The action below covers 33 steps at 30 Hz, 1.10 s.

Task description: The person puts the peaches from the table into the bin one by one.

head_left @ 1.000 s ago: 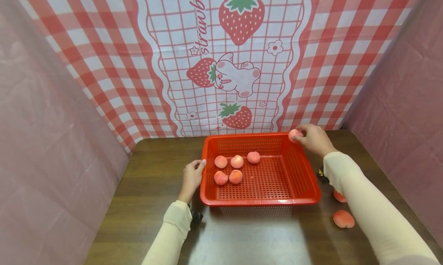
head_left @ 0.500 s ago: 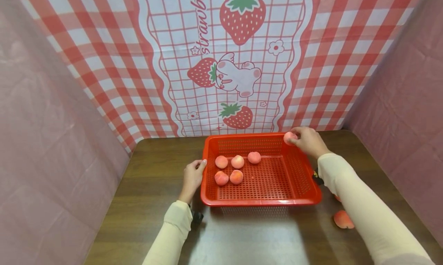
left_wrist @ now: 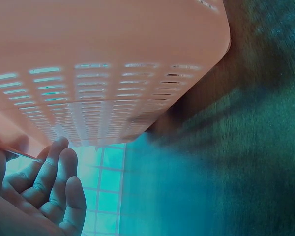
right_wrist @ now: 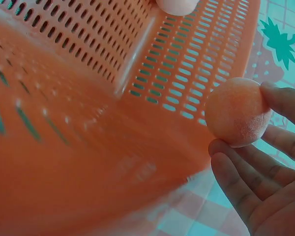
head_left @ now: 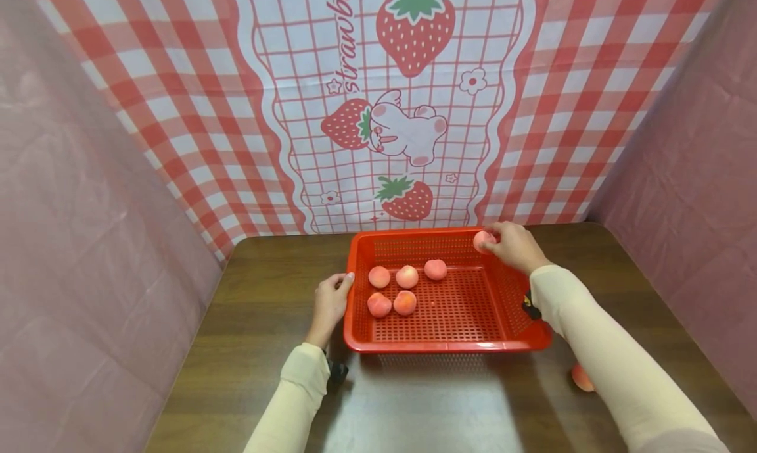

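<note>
A red plastic basket [head_left: 452, 346] with slotted walls stands on the table, with several peaches [head_left: 405, 302] grouped in its left half. My left hand [head_left: 329, 306] pinches the basket's left rim; in the left wrist view its thumb goes over the rim and the fingers [left_wrist: 55, 182] lie along the outer side. Over the back right corner of the basket, my right hand [head_left: 516, 246] holds another peach [head_left: 481, 242]. Thumb and fingertips surround this peach [right_wrist: 238, 112] in the right wrist view, at the level of the rim.
One peach [head_left: 582, 377] lies on the wooden table [head_left: 260, 348] right of the basket, partly behind the right sleeve [head_left: 603, 334]. A checked strawberry cloth [head_left: 408, 131] hangs right behind the table; pink cloth walls [head_left: 680, 196] stand at both sides.
My right hand has carried its peach leftward and slightly toward me, from the basket's back right corner to inside the rim. The right sleeve now hides more of the table peaches. My left hand stays.
</note>
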### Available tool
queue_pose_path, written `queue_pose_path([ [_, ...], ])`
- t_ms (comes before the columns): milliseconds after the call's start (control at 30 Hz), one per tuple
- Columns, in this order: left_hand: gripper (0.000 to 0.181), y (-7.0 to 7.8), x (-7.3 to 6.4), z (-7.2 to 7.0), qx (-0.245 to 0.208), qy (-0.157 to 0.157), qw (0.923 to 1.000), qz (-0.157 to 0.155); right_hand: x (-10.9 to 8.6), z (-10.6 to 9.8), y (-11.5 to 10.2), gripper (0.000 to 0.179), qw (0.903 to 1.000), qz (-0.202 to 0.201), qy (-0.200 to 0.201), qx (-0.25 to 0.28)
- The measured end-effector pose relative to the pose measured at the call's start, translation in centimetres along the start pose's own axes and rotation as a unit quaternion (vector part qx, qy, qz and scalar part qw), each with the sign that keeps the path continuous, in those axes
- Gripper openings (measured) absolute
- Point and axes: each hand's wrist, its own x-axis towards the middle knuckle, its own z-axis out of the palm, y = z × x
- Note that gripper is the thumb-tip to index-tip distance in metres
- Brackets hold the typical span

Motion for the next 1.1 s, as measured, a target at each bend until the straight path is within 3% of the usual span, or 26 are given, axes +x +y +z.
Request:
queue_pose_path([
  [233,0.034,0.1,-0.1,0.0,-0.007,-0.005,0.9999,-0.015,0.0,0.7,-0.3,0.048,0.9997,0.013,-0.022,0.003],
  [833,0.033,-0.1,-0.2,0.1,-0.014,-0.006,0.9998,-0.011,0.1,2.9,-0.3,0.043,0.9991,0.003,-0.041,-0.008],
  [1100,0.034,-0.1,0.0,0.0,-0.014,-0.009,0.9998,-0.015,0.4,4.1,-0.4,0.045,0.9976,0.022,-0.064,-0.010],
])
